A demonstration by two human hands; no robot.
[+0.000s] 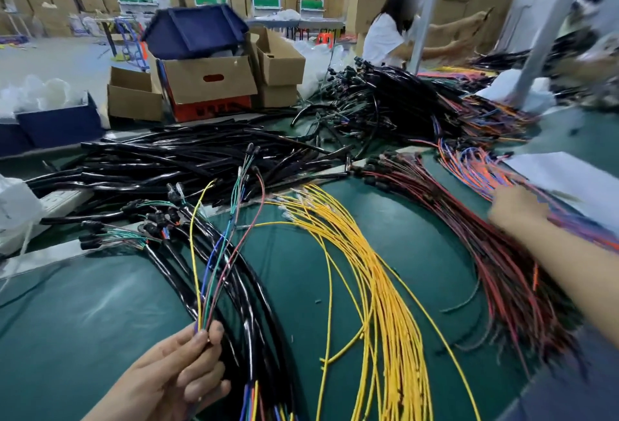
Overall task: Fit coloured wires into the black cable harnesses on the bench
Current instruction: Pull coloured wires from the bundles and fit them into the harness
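At the lower left of the frame the left hand (pixel 174 377) pinches a thin bunch of coloured wires (pixel 203 310) between thumb and fingertips. Yellow, blue, green and reddish strands fan upward from the grip toward the middle of the picture.

Beneath and behind them lie the black cable harnesses (pixel 248 313), running from lower centre up to the left. Their connector ends are clustered at mid-left, with short green and red leads showing. All of this rests on the green bench mat (pixel 83 313).

A thick sheaf of yellow wires (pixel 385 286) sweeps from the centre down to the bottom edge, just right of the harnesses. Further right lies a dense bundle of red and black wires (pixel 502 273).

The right hand (pixel 516 207), at the right edge, is down on orange, blue and purple wires (pixel 469 169) beside a white sheet (pixel 576 176). It is motion-blurred, so whether its fingers are gripping anything cannot be told.

Above the harnesses a pile of loose black tubing (pixel 160 159) spreads across the left and centre. A tangled heap of more harnesses (pixel 402 102) sits at upper centre.

Behind these stand cardboard boxes (pixel 207 80) with a dark blue bin (pixel 194 31) tipped on top — and at upper right a person in a white top (pixel 382 38).
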